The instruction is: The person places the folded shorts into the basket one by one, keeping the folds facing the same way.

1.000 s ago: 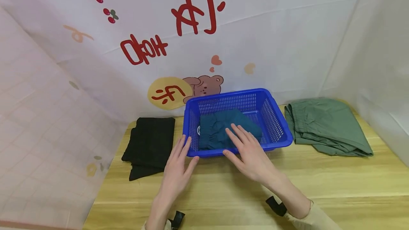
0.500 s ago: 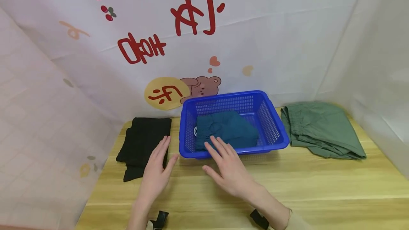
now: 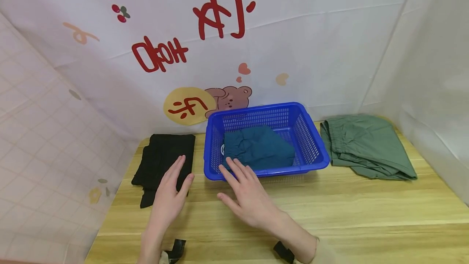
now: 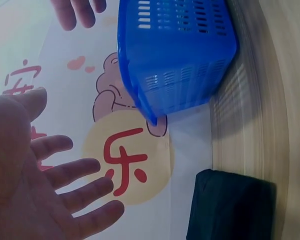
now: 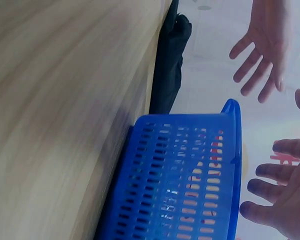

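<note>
My left hand (image 3: 169, 199), fingers straight, hovers in front of the folded black cloth (image 3: 166, 154) at the left and holds nothing. My right hand (image 3: 249, 196) hangs with spread, extended fingers over the front left part of the blue basket (image 3: 311, 166); nothing is in it. Inside the basket lies a folded teal garment (image 3: 260, 148) with a gathered elastic waistband. In the right wrist view both the right hand (image 5: 285, 195) and the left hand (image 5: 267, 47) are apart from the basket. The left wrist view shows the left palm (image 4: 45, 185) bare.
Folded green pants (image 3: 366, 146) with an elastic waist lie right of the basket. Everything stands on a wooden table (image 3: 366, 215). A white printed cloth wall (image 3: 311, 52) rises right behind the basket, with more white cloth at both sides.
Both hands have moved left and slightly back toward the person, the right one away from above the teal garment. The view has shifted slightly; basket and clothes stay put.
</note>
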The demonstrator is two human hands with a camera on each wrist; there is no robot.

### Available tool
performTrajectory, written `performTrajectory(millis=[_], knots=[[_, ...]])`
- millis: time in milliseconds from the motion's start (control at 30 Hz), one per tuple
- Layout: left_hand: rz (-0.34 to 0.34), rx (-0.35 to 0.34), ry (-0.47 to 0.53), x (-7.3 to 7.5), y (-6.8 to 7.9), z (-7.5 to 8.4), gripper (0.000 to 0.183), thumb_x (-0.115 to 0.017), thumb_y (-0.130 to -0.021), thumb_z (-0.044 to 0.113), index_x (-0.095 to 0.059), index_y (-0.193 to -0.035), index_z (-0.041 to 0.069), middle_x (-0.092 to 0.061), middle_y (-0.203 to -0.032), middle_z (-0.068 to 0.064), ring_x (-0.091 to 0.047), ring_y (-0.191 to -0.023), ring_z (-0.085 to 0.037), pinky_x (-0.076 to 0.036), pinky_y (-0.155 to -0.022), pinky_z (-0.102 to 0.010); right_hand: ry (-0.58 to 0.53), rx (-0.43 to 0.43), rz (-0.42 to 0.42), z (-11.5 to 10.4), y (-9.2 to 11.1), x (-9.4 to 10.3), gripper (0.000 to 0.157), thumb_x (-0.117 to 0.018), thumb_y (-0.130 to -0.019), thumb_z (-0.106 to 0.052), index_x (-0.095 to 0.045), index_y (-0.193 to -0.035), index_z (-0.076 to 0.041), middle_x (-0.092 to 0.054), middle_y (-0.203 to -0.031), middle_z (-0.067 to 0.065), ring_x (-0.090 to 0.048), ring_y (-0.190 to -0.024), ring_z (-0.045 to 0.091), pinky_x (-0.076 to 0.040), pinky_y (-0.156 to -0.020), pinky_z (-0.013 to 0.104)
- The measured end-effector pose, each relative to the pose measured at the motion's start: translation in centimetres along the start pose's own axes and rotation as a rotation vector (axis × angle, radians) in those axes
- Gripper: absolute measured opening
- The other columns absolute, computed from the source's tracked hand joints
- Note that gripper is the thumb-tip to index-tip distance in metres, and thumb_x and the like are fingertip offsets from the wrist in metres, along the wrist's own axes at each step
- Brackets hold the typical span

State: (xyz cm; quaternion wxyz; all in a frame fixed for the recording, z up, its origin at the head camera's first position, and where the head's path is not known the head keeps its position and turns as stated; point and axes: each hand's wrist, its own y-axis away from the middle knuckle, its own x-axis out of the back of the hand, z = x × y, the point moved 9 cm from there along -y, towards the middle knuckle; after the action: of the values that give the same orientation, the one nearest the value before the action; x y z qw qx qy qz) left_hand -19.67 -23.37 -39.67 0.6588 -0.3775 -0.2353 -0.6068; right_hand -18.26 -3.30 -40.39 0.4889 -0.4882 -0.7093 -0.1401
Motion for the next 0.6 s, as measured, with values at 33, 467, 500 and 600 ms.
performTrajectory(millis=[33, 467, 500, 600], knots=[[0.003, 0.001, 0.002, 0.2, 0.0, -0.1, 0.061, -0.053, -0.111, 0.037, -0.035, -0.166, 0.019, -0.036, -0.171, -0.015, -0.035, -0.157, -0.043, -0.031, -0.124, -0.069, -0.002, 0.001, -0.004, -0.1, -0.1, -0.1, 0.068, -0.055, -0.107, -0.048, -0.036, -0.165, -0.018, -0.031, -0.174, 0.013, -0.032, -0.161, 0.037, -0.033, -0.127, 0.065], [0.007, 0.009, -0.014, 1.2, 0.2, -1.5, 0.06, -0.054, -0.111, 0.037, -0.037, -0.164, 0.016, -0.038, -0.17, -0.017, -0.036, -0.155, -0.045, -0.033, -0.12, -0.071, -0.002, 0.025, -0.034, -2.1, -0.8, -1.4, 0.068, -0.053, -0.108, -0.049, -0.036, -0.165, -0.017, -0.029, -0.175, 0.011, -0.03, -0.163, 0.035, -0.033, -0.129, 0.061], [0.006, 0.008, -0.018, 1.2, 0.2, -1.7, 0.06, -0.054, -0.111, 0.037, -0.037, -0.164, 0.016, -0.039, -0.17, -0.018, -0.036, -0.155, -0.046, -0.033, -0.12, -0.071, 0.002, 0.029, -0.039, -2.2, -0.8, -1.5, 0.068, -0.053, -0.108, -0.05, -0.036, -0.165, -0.017, -0.03, -0.175, 0.011, -0.03, -0.163, 0.035, -0.033, -0.129, 0.061], [0.008, 0.006, -0.035, 1.3, 0.3, -2.4, 0.06, -0.054, -0.11, 0.037, -0.037, -0.164, 0.015, -0.039, -0.169, -0.02, -0.037, -0.154, -0.047, -0.034, -0.118, -0.072, 0.017, 0.042, -0.047, -2.7, -0.9, -1.9, 0.067, -0.051, -0.108, -0.051, -0.036, -0.165, -0.018, -0.029, -0.175, 0.01, -0.03, -0.163, 0.034, -0.034, -0.129, 0.059]])
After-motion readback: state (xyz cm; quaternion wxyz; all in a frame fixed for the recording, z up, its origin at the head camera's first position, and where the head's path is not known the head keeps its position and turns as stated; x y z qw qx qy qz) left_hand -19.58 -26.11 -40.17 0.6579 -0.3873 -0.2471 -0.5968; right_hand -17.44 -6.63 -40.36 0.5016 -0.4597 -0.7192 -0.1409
